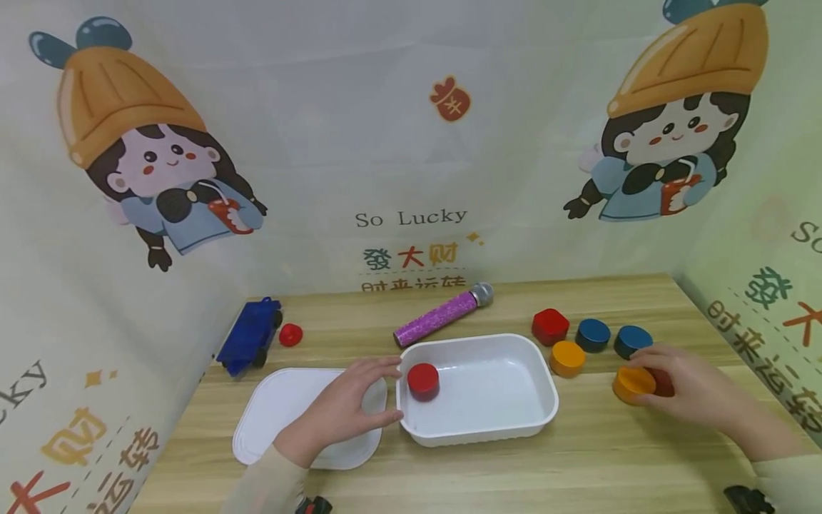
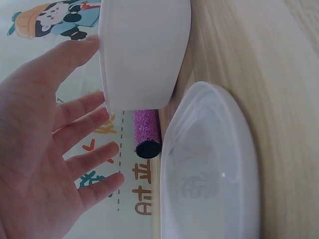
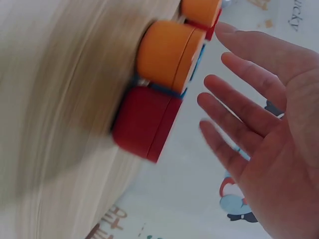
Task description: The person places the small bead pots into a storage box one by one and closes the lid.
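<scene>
Evidently, the desk carries the white box well in from its back corners, your left hand spread at the box's left rim, perhaps to steady it. Your right hand, also spread, flanks the nearer orange block toward the desk's right edge, probably parted to clear the red block beside it.

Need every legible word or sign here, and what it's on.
"So Lucky": back wall cloth
"發大财": same cloth, below that
"时来运转": same cloth, lower part cut off
"So", "發大", "时来运转": right wall cloth, partly out of frame
"ky", "财", "大", "运转": left wall cloth, partly out of frame
Sign on red pouch print: too small to read
Faint marks on lid: unreadable
White container, orange blocks: none readable
</scene>
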### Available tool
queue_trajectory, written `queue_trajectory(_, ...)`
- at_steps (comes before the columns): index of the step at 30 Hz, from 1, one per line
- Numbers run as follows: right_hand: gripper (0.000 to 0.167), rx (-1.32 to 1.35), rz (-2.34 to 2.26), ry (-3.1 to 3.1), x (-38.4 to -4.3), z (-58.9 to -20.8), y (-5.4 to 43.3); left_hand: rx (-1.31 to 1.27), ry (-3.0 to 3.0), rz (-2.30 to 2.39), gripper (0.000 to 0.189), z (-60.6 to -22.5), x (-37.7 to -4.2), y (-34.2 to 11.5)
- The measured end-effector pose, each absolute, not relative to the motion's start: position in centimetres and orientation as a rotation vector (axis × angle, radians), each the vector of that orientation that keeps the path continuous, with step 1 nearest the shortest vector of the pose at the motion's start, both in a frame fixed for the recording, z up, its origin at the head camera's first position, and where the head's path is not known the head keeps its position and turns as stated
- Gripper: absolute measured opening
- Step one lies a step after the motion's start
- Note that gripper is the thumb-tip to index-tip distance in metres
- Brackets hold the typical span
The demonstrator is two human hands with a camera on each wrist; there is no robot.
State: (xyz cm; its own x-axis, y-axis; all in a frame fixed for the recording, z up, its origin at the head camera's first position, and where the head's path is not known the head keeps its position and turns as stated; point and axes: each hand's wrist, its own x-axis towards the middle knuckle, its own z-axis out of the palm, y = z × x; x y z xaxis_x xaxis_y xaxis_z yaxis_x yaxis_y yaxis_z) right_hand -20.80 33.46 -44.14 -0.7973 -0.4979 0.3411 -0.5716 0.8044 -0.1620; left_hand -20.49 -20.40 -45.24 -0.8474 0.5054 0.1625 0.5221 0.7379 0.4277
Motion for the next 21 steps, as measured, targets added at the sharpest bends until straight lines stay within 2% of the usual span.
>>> queue_trajectory(7,0.046,0.868,0.311,-2.638,-21.0,-45.3,34.4,-0.857,-2.907,-0.735,0.060,-45.3,-20.6,-20.6)
queue_trajectory(21,0.041,0.832,0.314,-2.674,-21.0,-45.9,34.6,-0.849,-2.926,-0.732,0.061,-45.1,-20.5,-20.5)
